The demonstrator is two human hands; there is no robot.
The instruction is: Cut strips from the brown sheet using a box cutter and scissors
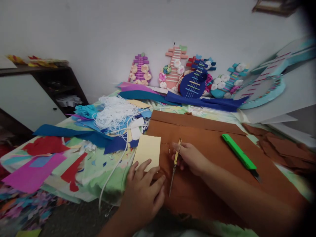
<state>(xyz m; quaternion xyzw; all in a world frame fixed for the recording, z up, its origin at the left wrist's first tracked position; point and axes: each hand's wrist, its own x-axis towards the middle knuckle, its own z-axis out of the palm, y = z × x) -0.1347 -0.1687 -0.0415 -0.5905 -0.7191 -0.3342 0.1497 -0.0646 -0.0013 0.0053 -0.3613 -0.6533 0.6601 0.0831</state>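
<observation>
My right hand (191, 156) is closed on a pair of scissors (174, 166), whose narrow blades point down toward me over a large brown sheet (209, 191). Whether the blades are parted is hard to tell. Fingers spread, my left hand (145, 189) rests on the lower edge of a cream rectangular card (149, 148), which overlaps the left side of the brown sheet. A green utility knife (238, 151) with its blade out lies on the brown sheet, right of my right hand.
White cord (115, 115) is heaped at the back left among coloured scraps. Decorated instrument-shaped crafts (192, 84) lean against the wall. Brown pieces (283, 146) lie at the right. A cabinet (32, 98) stands left; scraps (29, 207) cover the floor.
</observation>
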